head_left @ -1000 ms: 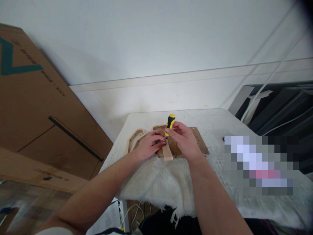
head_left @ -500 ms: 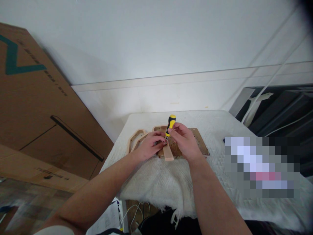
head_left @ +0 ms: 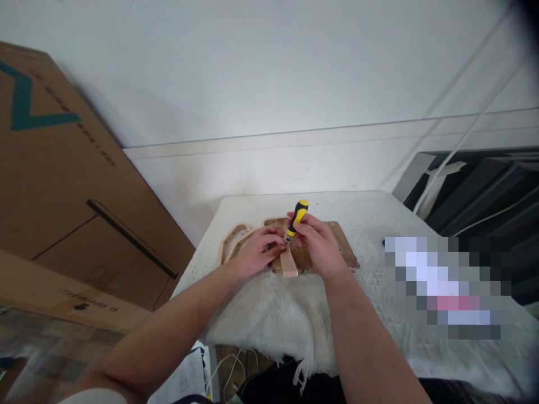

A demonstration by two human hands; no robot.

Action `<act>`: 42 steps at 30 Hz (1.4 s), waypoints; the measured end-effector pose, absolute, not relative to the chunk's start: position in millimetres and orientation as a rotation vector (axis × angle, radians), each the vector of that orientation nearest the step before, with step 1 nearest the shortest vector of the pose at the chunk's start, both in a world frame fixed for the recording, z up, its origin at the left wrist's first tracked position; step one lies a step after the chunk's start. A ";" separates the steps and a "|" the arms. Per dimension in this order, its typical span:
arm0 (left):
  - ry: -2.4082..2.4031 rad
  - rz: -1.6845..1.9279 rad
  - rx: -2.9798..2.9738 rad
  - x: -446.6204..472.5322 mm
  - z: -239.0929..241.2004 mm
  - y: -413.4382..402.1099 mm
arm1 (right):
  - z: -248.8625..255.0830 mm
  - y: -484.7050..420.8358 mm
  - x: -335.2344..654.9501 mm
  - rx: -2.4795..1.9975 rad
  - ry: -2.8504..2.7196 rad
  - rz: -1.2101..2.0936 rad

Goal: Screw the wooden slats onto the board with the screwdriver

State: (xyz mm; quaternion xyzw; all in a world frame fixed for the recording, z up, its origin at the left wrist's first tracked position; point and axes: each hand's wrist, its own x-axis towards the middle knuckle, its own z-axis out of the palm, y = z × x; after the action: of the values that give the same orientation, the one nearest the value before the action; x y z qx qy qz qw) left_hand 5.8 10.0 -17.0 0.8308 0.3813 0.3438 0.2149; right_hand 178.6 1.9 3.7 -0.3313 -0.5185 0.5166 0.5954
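Observation:
A yellow and black screwdriver [head_left: 298, 217] is held by its handle in my right hand [head_left: 320, 242], its shaft pointing down and the handle tilted to the right. My left hand [head_left: 259, 249] has its thumb and fingers pinched close to the screwdriver's tip; what lies between them is too small to make out. Under the tip is a light wooden bar [head_left: 288, 265], which lies across a brown board [head_left: 343, 247] dotted with small holes. Beside my left hand rests a curved wooden frame piece [head_left: 229, 238].
A white textured cloth [head_left: 269, 314] covers the table. On the left leans a large cardboard box [head_left: 92, 185]; a wall [head_left: 269, 163] rises behind. Dark panels [head_left: 497, 191] stand at the right, near a blurred-out patch on the cloth. White cables [head_left: 236, 365] hang below the front edge.
The screwdriver's handle has tipped further to the right and its tip has dropped slightly. My right fingers have shifted around the handle. My left hand stays almost still.

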 end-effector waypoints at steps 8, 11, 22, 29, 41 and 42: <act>1.066 0.955 2.286 6.2 -18.2 10.0 | -2.6 5.5 177.3 -0.771 -1.253 1.128; 1.068 0.960 2.287 6.0 -18.8 10.2 | -2.8 5.2 177.5 -0.774 -1.229 1.156; 1.078 0.952 2.290 7.6 -15.9 7.2 | -0.4 4.2 178.8 -0.779 -1.268 1.104; 1.067 0.979 2.268 7.6 -15.3 6.8 | -1.3 4.9 179.6 -0.778 -1.259 1.117; 1.065 0.982 2.282 7.9 -13.7 6.4 | -0.7 4.6 177.5 -0.826 -1.213 1.132; 1.068 0.979 2.281 7.8 -13.9 6.4 | -1.3 5.0 177.5 -0.824 -1.206 1.134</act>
State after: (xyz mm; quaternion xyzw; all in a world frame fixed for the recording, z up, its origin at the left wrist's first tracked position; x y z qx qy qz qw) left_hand 7.8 6.4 -13.9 0.8239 0.3856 0.3538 0.2179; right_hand 177.5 5.0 -1.3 -0.3558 -0.5208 0.4897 0.6020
